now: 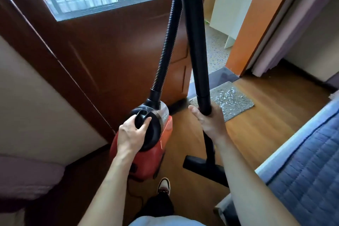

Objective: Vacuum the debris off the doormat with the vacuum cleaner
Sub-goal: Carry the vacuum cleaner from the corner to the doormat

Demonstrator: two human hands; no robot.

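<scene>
The vacuum cleaner (146, 158) is red-orange, with a black top handle and a smoky clear dust cup. Its ribbed hose (167, 42), wand (196, 42) and floor nozzle (200, 167) are all black. The doormat (242, 106) is grey and finely speckled, and the debris (227, 95) is white flecks. The floor (275, 97) is honey-brown wood with plank grain. The door (110, 51) is dark reddish-brown and the door frame (256, 24) is bright orange. The terrazzo (216, 47) is pale with dark specks. The bed cover (311, 161) is blue, quilted in stitched rectangles. The shoe (163, 186) is white, brown and black.
</scene>
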